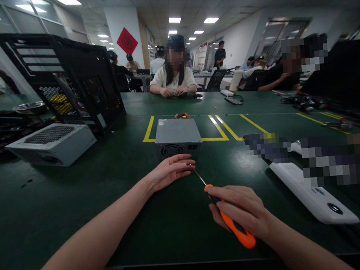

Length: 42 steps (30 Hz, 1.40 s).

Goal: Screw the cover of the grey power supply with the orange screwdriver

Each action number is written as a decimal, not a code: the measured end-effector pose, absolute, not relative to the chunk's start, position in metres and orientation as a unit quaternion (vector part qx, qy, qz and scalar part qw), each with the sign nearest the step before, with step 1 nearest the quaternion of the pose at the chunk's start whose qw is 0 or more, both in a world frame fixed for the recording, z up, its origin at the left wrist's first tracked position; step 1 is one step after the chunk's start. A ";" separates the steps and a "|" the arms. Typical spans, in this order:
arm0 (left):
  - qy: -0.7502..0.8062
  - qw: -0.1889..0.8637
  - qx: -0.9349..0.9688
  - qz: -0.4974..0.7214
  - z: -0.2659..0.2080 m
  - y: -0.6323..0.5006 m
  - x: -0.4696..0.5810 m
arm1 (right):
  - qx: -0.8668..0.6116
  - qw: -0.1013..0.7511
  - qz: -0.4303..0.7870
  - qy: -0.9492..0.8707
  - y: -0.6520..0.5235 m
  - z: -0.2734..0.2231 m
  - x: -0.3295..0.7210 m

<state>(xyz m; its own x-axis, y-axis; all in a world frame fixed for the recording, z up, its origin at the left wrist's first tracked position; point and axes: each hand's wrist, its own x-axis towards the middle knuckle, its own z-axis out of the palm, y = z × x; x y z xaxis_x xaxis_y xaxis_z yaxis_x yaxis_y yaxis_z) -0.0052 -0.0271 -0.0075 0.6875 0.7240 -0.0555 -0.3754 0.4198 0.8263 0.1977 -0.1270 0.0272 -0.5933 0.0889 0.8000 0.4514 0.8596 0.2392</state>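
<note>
A grey computer power supply (pixel 177 129) sits on the green table in front of me, its fan side towards me and a bundle of wires behind it. Just before its near face is my left hand (pixel 167 172), fingers stretched out to the right with gaps between them. My right hand (pixel 243 209) is wrapped around the orange and black handle of a screwdriver (pixel 242 234). The thin metal shaft slants up to the left, and its tip is at my left fingertips. Whether a small part sits at that tip, I cannot tell.
On the left stand a black computer case (pixel 69 77) and a second power supply (pixel 75 145). A white power bank-like device (pixel 312 191) lies at right, beside blurred-out items. Cables (pixel 308 102) lie farther back. A person (pixel 175 77) sits opposite; yellow tape (pixel 214 139) marks the table.
</note>
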 end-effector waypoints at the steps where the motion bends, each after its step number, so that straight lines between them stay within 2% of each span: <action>1: 0.223 0.814 0.410 0.347 -0.007 -0.027 -0.005 | -0.167 0.424 -0.226 -0.861 -0.125 0.027 0.199; 7: 0.297 0.792 0.390 0.364 -0.002 -0.028 -0.003 | -0.214 0.436 -0.269 -0.832 -0.100 0.015 0.211; 23: 0.265 0.796 0.430 0.333 -0.011 -0.024 -0.008 | -0.248 0.399 -0.228 -0.853 -0.080 0.002 0.217; 39: 0.266 0.795 0.431 0.333 -0.009 -0.026 -0.008 | -0.284 0.396 -0.184 -0.853 -0.084 0.008 0.213; 42: 0.265 0.792 0.437 0.333 -0.011 -0.025 -0.008 | -0.317 0.418 -0.185 -0.831 -0.086 0.009 0.212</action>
<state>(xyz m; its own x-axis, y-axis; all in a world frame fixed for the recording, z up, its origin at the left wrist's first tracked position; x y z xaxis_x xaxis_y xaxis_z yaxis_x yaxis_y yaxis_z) -0.0079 -0.0245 -0.0105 0.6378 0.7594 -0.1288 -0.2965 0.3964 0.8689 0.2117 -0.0861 0.0092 -0.4500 0.3724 0.8117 0.6817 0.7304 0.0429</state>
